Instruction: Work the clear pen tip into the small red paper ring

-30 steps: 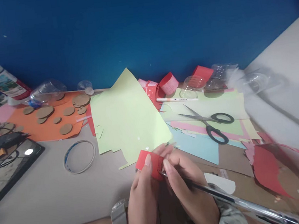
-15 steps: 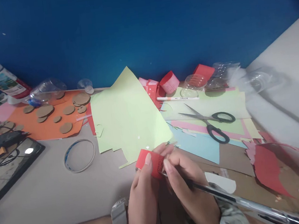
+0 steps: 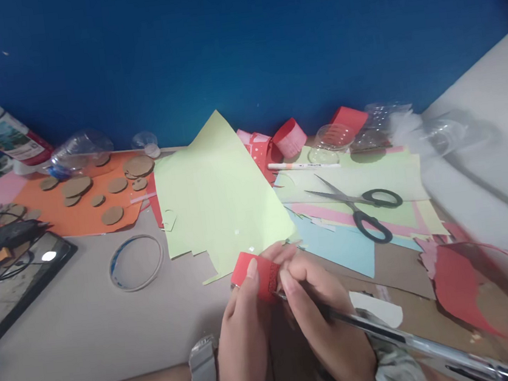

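My left hand [image 3: 246, 313] is closed around a small red paper piece [image 3: 255, 275], its thumb pressing on the front. A row of dark marks runs down the right edge of that piece. My right hand [image 3: 315, 300] grips a pen [image 3: 380, 329], whose metal tip meets the lower right edge of the red paper. The pen's clear and dark barrel stretches out to the lower right. Just beyond my hands lies a large pale green sheet [image 3: 218, 200]. What the left fingers do behind the red piece is partly hidden.
Scissors [image 3: 351, 199] lie spread on coloured paper at right. A tape roll [image 3: 136, 263] rests at left, near a dark flat device [image 3: 26, 284]. Cardboard discs [image 3: 76, 186] sit on orange paper [image 3: 55, 216]. Plastic bottles, cups and red paper rings [image 3: 290, 137] line the blue wall.
My hands hold nearly the same pose on the red paper. The pen tip has shifted very slightly to the right; the whole view has moved a little.
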The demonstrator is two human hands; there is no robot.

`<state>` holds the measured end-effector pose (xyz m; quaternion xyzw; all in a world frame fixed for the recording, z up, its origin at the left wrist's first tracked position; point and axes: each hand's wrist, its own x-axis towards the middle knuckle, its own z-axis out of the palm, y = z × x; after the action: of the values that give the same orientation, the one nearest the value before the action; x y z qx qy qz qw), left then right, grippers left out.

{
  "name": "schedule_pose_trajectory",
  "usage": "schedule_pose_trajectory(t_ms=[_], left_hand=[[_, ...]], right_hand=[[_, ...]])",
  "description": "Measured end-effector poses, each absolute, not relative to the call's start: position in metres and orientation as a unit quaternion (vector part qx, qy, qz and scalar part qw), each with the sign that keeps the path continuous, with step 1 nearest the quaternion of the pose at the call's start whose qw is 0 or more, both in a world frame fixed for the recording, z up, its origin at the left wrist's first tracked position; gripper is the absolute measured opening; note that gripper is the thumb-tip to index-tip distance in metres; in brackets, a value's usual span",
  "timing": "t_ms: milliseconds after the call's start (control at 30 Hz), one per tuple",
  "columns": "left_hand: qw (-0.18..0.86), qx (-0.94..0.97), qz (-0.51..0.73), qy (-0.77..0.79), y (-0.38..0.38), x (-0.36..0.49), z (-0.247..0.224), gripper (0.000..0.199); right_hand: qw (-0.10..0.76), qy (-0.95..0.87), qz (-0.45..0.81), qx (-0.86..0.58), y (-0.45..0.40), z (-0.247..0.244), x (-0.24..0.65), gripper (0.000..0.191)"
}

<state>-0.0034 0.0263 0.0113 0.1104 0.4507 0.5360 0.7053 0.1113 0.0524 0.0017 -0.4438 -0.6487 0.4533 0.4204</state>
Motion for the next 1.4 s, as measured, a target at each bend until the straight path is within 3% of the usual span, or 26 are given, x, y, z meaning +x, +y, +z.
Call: schedule_pose_trajectory(t_ms=[1400], left_hand=[[0.718, 0.087, 0.545, 0.425, 0.0266, -0.0036, 0.0182, 0.042]], right_hand=[[0.413, -0.645, 0.469, -0.44, 0.0518, 0.002, 0.1096, 0.048]])
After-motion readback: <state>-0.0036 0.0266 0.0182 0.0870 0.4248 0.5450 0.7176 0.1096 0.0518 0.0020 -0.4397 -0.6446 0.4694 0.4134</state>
